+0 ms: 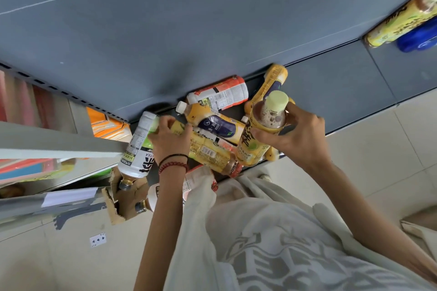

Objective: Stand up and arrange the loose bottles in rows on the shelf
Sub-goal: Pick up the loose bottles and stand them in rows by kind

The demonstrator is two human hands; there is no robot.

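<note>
The right hand (pixel 300 134) wraps its fingers and thumb round a yellow-labelled plastic tea bottle with a pale green cap (pixel 262 130). It holds the bottle nearly upright over the front edge of the dark grey metal shelf (pixel 354 92). Its label bears large black Chinese characters, and brown, bubbly drink shows at the neck.

The left hand (pixel 168 139), with red bead and black cord bracelets (pixel 173 163) at the wrist, curls its fingers over the base of a white-and-green labelled bottle (pixel 139 146). This bottle points cap-down at the shelf's left end and reads "TEA" beside bold black characters.

Between the hands other bottles lie in a loose heap on the shelf:
- a yellow bottle with a navy label and white cap (pixel 212 123)
- a red-and-white labelled bottle (pixel 220 94) behind it, with small print too fine to read
- a yellow bottle showing a barcode (pixel 208 151) in front

On the tiled floor lies a playing card with club pips (pixel 97 239), near a torn cardboard box (pixel 123 203).
</note>
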